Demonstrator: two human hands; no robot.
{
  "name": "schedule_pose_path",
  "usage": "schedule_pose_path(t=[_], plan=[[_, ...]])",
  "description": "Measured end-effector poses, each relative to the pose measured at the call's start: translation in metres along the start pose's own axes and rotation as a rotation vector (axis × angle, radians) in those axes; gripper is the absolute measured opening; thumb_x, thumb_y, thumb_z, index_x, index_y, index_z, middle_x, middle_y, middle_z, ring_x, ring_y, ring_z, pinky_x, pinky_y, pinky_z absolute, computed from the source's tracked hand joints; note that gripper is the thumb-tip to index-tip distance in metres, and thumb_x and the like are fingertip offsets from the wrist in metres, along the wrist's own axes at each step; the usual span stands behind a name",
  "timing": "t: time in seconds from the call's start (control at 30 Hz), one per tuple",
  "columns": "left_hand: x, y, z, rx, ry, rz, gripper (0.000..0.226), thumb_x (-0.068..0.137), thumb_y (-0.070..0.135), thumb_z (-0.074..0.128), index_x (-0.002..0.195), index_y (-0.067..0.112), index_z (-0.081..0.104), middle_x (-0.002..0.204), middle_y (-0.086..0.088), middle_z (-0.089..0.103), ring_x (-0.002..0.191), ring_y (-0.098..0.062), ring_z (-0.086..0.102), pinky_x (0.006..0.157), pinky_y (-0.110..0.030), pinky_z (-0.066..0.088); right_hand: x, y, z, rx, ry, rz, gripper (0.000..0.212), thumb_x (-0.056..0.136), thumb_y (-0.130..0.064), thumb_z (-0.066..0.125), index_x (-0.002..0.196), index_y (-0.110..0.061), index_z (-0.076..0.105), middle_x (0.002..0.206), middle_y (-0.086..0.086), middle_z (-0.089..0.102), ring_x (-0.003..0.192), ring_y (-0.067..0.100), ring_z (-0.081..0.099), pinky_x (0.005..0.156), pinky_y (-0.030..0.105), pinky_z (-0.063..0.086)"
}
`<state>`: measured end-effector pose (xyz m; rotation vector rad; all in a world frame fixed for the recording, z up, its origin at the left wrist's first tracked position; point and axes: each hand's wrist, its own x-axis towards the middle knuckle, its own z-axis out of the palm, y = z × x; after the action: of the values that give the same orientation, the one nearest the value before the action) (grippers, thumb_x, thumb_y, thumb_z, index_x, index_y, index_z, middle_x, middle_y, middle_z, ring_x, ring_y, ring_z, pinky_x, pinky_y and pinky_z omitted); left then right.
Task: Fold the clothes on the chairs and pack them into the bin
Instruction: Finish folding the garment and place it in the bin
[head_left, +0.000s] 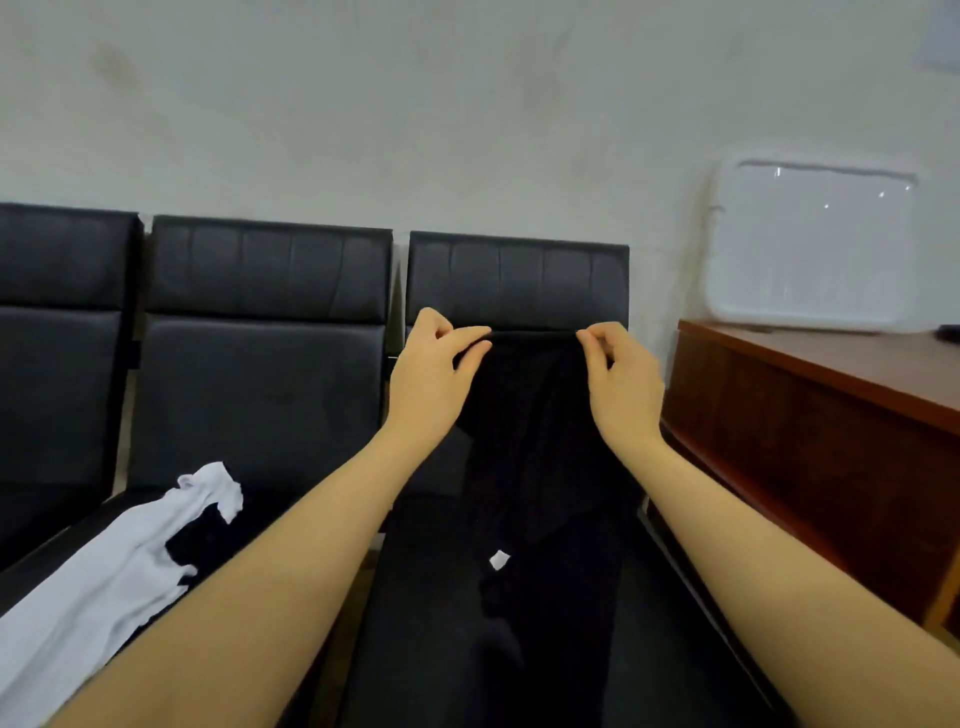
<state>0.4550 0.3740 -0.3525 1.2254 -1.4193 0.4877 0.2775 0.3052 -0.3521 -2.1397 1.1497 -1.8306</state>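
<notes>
Holding a black garment (535, 441) up by its top edge, the left hand (434, 374) and right hand (621, 382) each pinch a corner, in front of the rightmost black chair (519, 280). Its cloth hangs dark and creased, with a small white label (500, 559) too blurred to read. A white garment (104, 571) lies crumpled on the middle chair (260, 364); a white bin lid (810, 244) leans on the wooden tabletop (857, 364).
</notes>
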Motion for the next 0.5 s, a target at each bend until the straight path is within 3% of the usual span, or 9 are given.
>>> schedule_pose_path(t=[0.1,0.2,0.37,0.5], plan=[[0.017,0.004,-0.002,-0.044,0.037,-0.012,0.02,0.089,0.023,0.065,0.106,0.016,0.072,0.086,0.004,0.042,0.073,-0.011,0.044,0.068,-0.019,0.044,0.014,-0.003,-0.001,0.044,0.039,-0.024,0.019,0.099,-0.028,0.05,0.094,-0.015,0.063,0.075,-0.009,0.058,0.071,0.01,0.055,0.065,0.027,0.043],[0.003,0.002,0.001,-0.077,-0.002,-0.017,0.018,0.087,0.022,0.067,0.103,0.017,0.072,0.084,0.007,0.042,0.074,-0.01,0.046,0.069,-0.013,0.042,0.0,0.006,0.002,0.039,0.008,-0.026,0.017,0.098,-0.027,0.051,0.09,-0.018,0.063,0.072,-0.012,0.057,0.068,0.0,0.055,0.063,0.012,0.039],[-0.071,-0.018,0.006,-0.015,-0.16,-0.049,0.019,0.085,0.019,0.07,0.102,0.013,0.073,0.082,0.003,0.044,0.071,-0.012,0.049,0.068,-0.028,0.048,-0.062,0.046,0.01,-0.012,-0.124,0.043,0.013,0.094,-0.024,0.058,0.088,-0.016,0.067,0.069,-0.02,0.055,0.066,-0.006,0.054,0.061,0.017,0.036],[-0.123,-0.031,0.004,-0.075,-0.354,-0.195,0.02,0.086,0.018,0.068,0.105,0.014,0.071,0.087,0.005,0.047,0.082,-0.006,0.051,0.079,-0.008,0.039,-0.109,0.07,0.012,-0.053,-0.261,0.152,0.012,0.092,-0.027,0.061,0.085,-0.019,0.068,0.07,-0.017,0.06,0.067,-0.003,0.056,0.061,0.012,0.038]])
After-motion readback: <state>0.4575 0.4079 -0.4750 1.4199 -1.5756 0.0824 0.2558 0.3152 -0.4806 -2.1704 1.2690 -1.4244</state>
